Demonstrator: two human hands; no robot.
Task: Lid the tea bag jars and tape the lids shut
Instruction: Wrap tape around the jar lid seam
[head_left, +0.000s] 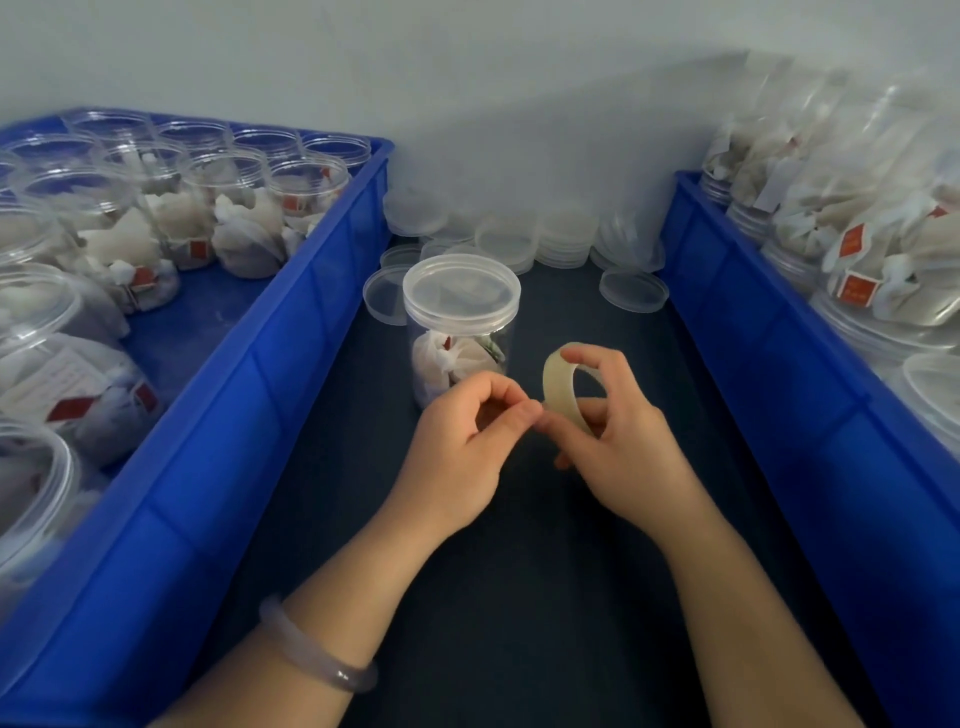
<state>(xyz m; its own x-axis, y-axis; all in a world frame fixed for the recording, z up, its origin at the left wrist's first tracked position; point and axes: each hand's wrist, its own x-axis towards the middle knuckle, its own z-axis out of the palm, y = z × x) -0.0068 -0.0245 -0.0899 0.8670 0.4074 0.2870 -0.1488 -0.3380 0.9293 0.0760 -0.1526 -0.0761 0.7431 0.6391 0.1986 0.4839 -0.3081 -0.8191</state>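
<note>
Head view. Jar (460, 358) stands upright mid-table (519, 597), lid (461, 291) already seated and tea bags inside; probably set there for taping.

Just nearer than the jar, right hand (623, 452) holds the tape roll (551, 382) on edge, thumb on top, fingers through the core. Left hand (457, 447) pinches the roll's rim between thumb and forefinger, likely picking for the free end, which is too small to tell.

Left of the jar: blue crate (291, 374) of open jars with tea bags. Right of it: second crate (753, 338), filled jars piled, seemingly lidded. Behind it: spare lids (519, 241), stacked.
</note>
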